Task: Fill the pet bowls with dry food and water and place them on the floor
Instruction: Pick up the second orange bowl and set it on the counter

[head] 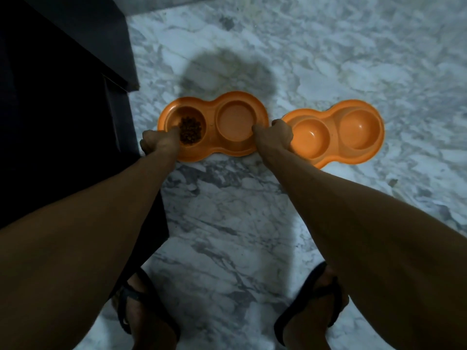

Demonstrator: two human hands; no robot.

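Dark cabinet (63, 97) blocks left, second bowl (336, 137) right (touching), floor (328, 46) beyond open

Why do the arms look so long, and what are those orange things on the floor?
A camera on the person's head looks down, so the arms stretch away from it. That wide lens makes them look long. At the bottom you see feet in black sandals on a marble floor. The left hand and right hand grip the ends of one orange double pet bowl. Its left cup holds brown dry food; whether the other cup holds water, I cannot tell. A second orange double bowl lies beside it, to the right, with no food. Dark furniture stands at the left.
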